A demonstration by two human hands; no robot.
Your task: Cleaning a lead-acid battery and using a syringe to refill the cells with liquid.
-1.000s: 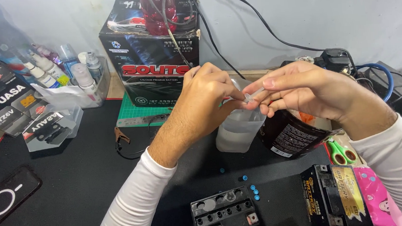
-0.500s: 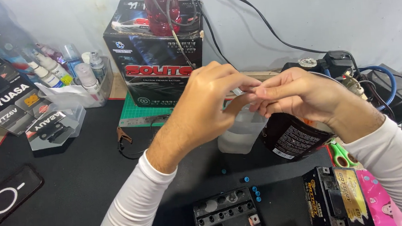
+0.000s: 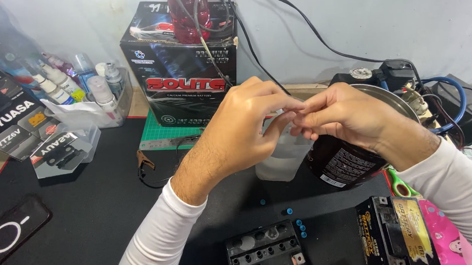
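Your left hand point(image 3: 241, 129) and right hand point(image 3: 341, 113) meet above the translucent plastic container point(image 3: 283, 159). Fingers of both hands are pressed together at the tips, pinching a small item too hidden to identify. The container stands on the black tabletop point(image 3: 85, 217), touching the dark jar point(image 3: 336, 161); the open black battery point(image 3: 265, 253) lies nearer you, blue caps point(image 3: 299, 228) beside it.

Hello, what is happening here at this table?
A person works over a black mat. The left hand and right hand meet fingertip to fingertip above a clear container and pinch something small; what it is cannot be told. A dark can stands beside it. Below lie an open battery and small blue caps.
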